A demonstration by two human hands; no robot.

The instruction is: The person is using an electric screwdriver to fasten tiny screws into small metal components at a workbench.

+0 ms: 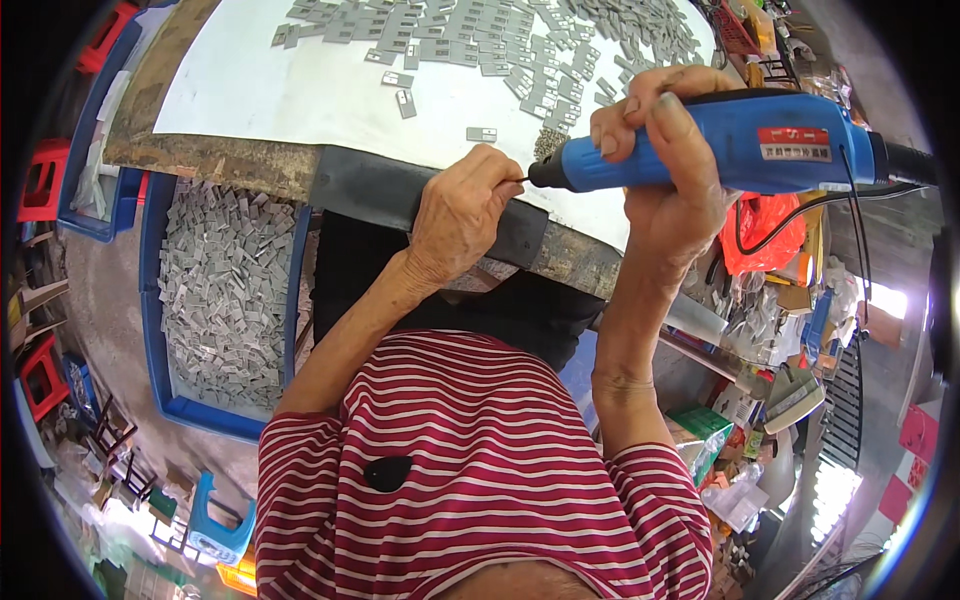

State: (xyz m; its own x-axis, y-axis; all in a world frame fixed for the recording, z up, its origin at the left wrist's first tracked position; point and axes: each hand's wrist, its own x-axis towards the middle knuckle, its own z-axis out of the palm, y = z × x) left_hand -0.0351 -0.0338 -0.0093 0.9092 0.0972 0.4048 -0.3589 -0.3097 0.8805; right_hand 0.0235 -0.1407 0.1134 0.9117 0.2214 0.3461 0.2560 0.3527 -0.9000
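Observation:
My right hand [675, 140] is wrapped round a blue electric screwdriver [740, 150], its black nose pointing left above the table edge. The thin bit at the nose reaches the pinched fingertips of my left hand [455, 215]. Whatever those fingers hold, if anything, is hidden. Just beyond the nose lies a small heap of brass-coloured screws [548, 143] on a white sheet [250, 85]. One small grey rectangular piece [481, 134] lies by itself near my left hand. Many more grey pieces [465, 40] cover the far part of the sheet.
A dark strip [365, 190] covers part of the worn table edge [200, 165]. Below left, a blue crate [210, 415] is full of similar grey pieces. A black cable [800, 205] hangs at right, near a red plastic bag [765, 235]. A blue stool [220, 525] stands lower left.

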